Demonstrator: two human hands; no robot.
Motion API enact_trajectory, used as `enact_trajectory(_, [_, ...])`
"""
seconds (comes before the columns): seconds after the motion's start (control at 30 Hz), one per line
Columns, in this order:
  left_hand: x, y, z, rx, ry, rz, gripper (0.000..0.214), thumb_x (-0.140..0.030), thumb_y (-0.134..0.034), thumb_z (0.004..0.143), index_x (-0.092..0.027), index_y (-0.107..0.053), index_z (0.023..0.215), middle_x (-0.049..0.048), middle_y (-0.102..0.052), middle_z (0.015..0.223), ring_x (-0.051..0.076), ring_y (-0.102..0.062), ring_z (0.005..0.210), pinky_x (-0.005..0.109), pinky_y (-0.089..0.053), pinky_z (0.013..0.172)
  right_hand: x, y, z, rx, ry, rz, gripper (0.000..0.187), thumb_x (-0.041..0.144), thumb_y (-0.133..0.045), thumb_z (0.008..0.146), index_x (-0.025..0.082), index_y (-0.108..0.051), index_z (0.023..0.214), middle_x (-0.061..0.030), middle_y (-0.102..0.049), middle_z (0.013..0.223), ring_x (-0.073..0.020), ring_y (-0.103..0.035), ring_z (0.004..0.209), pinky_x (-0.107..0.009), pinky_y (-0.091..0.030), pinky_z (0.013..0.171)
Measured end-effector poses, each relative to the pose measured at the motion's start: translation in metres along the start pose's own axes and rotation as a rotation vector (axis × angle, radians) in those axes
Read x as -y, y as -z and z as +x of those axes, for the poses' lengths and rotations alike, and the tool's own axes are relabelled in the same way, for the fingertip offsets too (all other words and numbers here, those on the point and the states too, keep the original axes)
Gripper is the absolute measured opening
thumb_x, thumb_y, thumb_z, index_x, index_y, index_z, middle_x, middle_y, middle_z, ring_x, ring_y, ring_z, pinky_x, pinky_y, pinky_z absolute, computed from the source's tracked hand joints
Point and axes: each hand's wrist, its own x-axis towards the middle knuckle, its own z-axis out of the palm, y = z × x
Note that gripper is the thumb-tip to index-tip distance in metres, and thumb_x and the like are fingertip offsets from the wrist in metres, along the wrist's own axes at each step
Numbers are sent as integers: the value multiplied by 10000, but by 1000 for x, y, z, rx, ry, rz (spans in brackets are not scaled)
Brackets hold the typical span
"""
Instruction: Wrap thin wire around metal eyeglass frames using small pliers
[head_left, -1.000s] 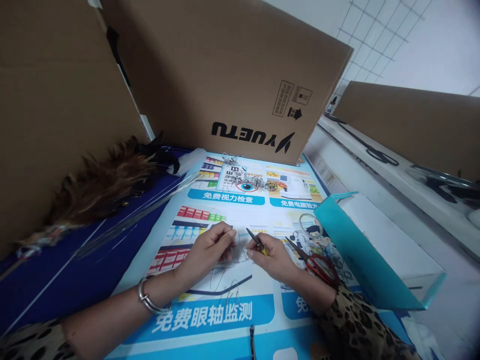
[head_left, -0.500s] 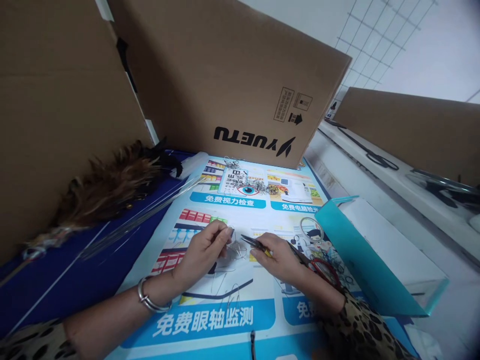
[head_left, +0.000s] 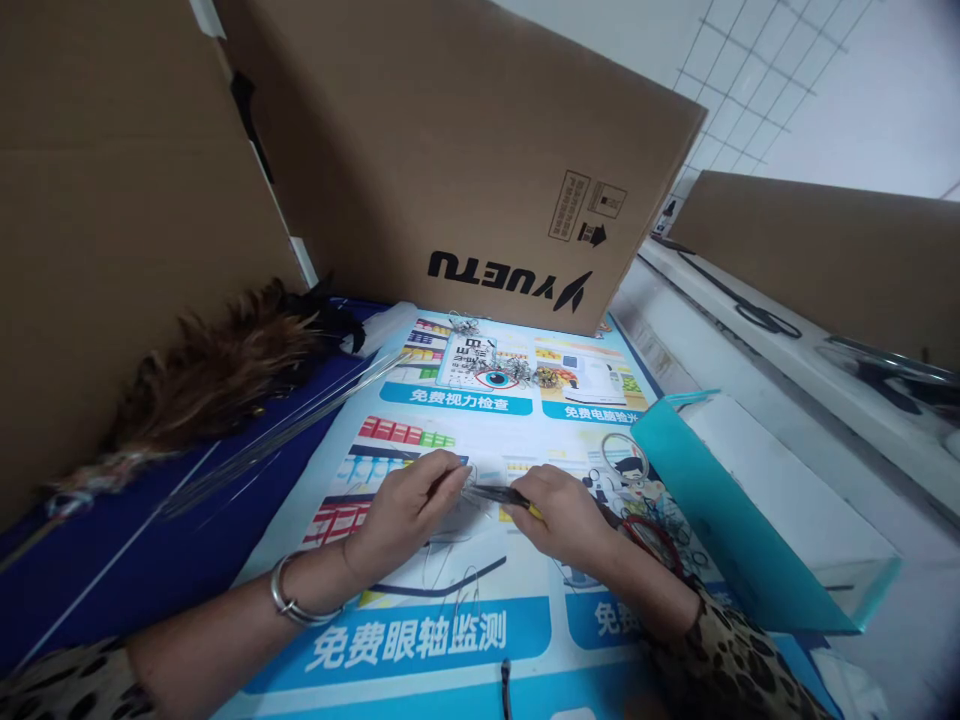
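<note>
Over the printed sheet, my left hand (head_left: 414, 503) pinches a thin bent wire (head_left: 472, 478), most of it hidden by the fingers. My right hand (head_left: 564, 515) is wrapped round a pair of pliers (head_left: 495, 493) with dark pointed jaws and a yellow grip. The jaw tips meet the wire right beside my left fingertips; whether they are clamped on it I cannot tell. Loose bent wires (head_left: 466, 592) lie on the sheet below my hands. By my right wrist are a red-handled tool (head_left: 651, 535) and a coil of wire (head_left: 624, 455).
Small tangled wire pieces (head_left: 517, 372) lie farther back before a large cardboard box (head_left: 465, 150). At the right stands an open turquoise box (head_left: 750, 530). On the left are long straight wires (head_left: 300, 425) and a feather duster (head_left: 210, 375) on blue cloth.
The pliers have moved left, and their tips have come up to the wire at my left fingers. My left hand keeps its pinch nearly in place.
</note>
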Motion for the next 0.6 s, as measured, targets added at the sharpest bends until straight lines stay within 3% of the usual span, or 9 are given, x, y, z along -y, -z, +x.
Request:
enact_trajectory(0.27, [5,-1,-1,9,-82,86,165,-294,-422,886,-178,-528,836,14,-562,721,131,-501,636,236,-365,596,-2,-4,-1,-2,7,-62,194,344,-450,873,187,-552,822,-44,-592,825,-167,-506,809,-257,-351,692])
enact_trajectory(0.6, [6,-1,-1,37,-90,128,175,-302,-408,893,-182,-521,835,8,-553,708,130,-501,632,232,-364,592,-4,-4,-1,11,13,-85,207,362,-448,869,191,-546,806,-35,-596,812,-161,-511,787,-251,-336,662])
